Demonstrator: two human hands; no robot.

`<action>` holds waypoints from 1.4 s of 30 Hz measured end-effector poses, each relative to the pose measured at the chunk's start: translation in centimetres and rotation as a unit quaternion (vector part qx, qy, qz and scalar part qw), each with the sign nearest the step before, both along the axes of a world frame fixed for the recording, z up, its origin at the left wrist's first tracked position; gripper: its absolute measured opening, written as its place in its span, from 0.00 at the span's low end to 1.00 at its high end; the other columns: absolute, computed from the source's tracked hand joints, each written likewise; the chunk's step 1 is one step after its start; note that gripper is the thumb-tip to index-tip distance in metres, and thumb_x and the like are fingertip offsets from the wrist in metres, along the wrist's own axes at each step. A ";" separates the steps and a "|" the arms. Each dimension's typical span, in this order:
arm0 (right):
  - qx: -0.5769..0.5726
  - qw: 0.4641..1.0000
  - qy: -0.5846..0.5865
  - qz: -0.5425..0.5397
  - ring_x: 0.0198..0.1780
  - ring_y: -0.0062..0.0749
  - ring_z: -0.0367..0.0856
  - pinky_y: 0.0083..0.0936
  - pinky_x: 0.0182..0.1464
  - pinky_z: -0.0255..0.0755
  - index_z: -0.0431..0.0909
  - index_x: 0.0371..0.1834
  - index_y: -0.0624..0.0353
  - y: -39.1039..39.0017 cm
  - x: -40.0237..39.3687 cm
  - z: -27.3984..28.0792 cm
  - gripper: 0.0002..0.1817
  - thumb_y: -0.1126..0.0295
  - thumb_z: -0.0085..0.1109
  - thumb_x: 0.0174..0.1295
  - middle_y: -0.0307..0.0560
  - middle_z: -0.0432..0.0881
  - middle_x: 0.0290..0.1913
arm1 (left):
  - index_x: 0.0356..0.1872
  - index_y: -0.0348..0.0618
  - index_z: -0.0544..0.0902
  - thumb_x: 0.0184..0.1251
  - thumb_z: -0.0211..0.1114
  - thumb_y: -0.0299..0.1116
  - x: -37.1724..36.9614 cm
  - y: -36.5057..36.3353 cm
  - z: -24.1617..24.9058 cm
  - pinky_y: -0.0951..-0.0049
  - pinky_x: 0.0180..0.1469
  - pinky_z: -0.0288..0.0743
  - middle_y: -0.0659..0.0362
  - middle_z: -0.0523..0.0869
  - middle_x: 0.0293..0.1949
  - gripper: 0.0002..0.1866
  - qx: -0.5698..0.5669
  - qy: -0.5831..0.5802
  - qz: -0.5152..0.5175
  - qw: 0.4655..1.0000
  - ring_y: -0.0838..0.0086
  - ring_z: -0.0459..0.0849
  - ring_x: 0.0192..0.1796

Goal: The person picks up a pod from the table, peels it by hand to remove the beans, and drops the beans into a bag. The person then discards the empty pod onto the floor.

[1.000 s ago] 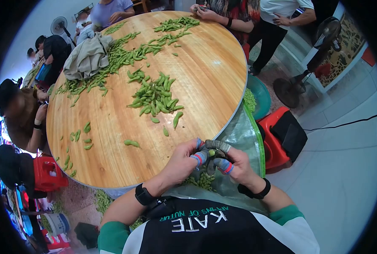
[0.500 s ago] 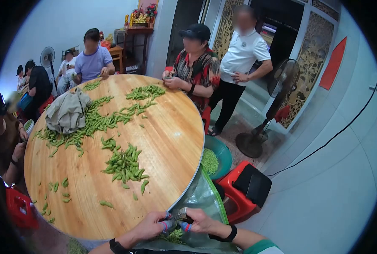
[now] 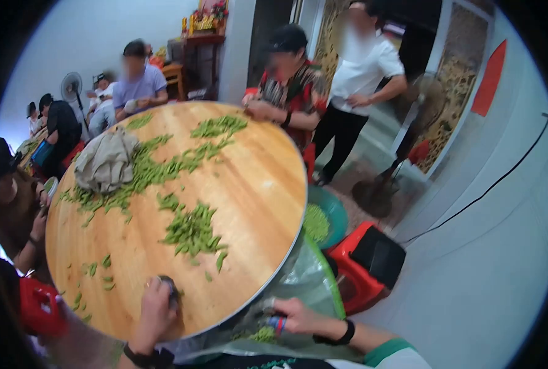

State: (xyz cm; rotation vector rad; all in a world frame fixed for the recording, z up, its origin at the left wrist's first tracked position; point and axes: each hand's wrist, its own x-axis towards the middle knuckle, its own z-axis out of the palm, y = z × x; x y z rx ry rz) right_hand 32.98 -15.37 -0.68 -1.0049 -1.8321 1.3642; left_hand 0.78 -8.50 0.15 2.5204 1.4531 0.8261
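My left hand [image 3: 160,304] is over the near part of the round wooden table [image 3: 249,246], fingers curled down and dark covers on the fingertips. Whatever lies under those fingertips is hidden. My right hand [image 3: 295,317] hangs beyond the table's rim, fingers pinched together, with blue and red wraps on them. Below it, green bits [image 3: 263,334] lie on the clear plastic sheet [image 3: 304,270] with a green edge. A pile of green soybean pods [image 3: 192,230] is on the table ahead of my left hand.
A grey cloth [image 3: 106,161] lies among more pods farther back. Right of the table are a teal basin [image 3: 335,215] of shelled beans, a red stool [image 3: 360,264] and a standing fan [image 3: 418,117]. Several people sit or stand around; a red stool [image 3: 43,304] stands at left.
My left hand has left my right hand and moved left onto the table, covering the spot of a lone pod. My right hand stays over the sheet. The view has shifted slightly.
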 end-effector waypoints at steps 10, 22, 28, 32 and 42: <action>-0.278 0.922 0.256 -0.083 0.14 0.22 0.67 0.14 0.16 0.58 0.67 0.51 0.61 -0.5 -0.4 -0.6 0.14 0.63 0.38 0.74 0.59 0.78 0.23 | 0.35 0.41 0.79 0.50 0.65 0.23 2.7 3.2 1.2 0.59 0.39 0.73 0.52 0.77 0.33 0.10 -0.014 0.017 -0.010 1.000 0.55 0.78 0.38; -0.284 0.924 0.230 -0.110 0.15 0.12 0.64 0.11 0.18 0.58 0.62 0.71 0.52 -0.6 -0.8 -0.9 0.24 0.69 0.40 0.72 0.39 0.77 0.22 | 0.34 0.40 0.77 0.49 0.63 0.26 10.8 7.7 -0.3 0.55 0.40 0.74 0.49 0.77 0.34 0.09 -0.026 0.033 -0.035 0.998 0.51 0.79 0.39; -0.212 0.939 0.248 -0.111 0.19 0.13 0.66 0.11 0.21 0.60 0.60 0.72 0.53 0.2 -0.8 -0.5 0.24 0.61 0.37 0.75 0.38 0.75 0.23 | 0.36 0.36 0.79 0.53 0.62 0.22 10.8 4.5 0.9 0.67 0.36 0.74 0.54 0.81 0.31 0.08 -0.210 -0.139 -0.095 0.963 0.66 0.80 0.33; -0.168 0.946 0.239 -0.140 0.19 0.12 0.67 0.11 0.20 0.61 0.61 0.71 0.52 0.3 -1.5 0.1 0.23 0.66 0.38 0.73 0.36 0.75 0.23 | 0.41 0.35 0.80 0.59 0.59 0.21 12.0 0.8 2.6 0.79 0.34 0.71 0.62 0.81 0.29 0.09 -0.440 -0.322 -0.124 0.829 0.81 0.76 0.31; -0.140 0.954 0.237 -0.122 0.23 0.11 0.68 0.11 0.23 0.61 0.63 0.69 0.54 -0.3 -1.8 0.0 0.24 0.73 0.40 0.69 0.33 0.74 0.23 | 0.38 0.35 0.80 0.62 0.61 0.23 12.3 -0.7 1.4 0.83 0.29 0.66 0.67 0.79 0.27 0.05 -0.463 -0.415 -0.107 0.775 0.86 0.72 0.28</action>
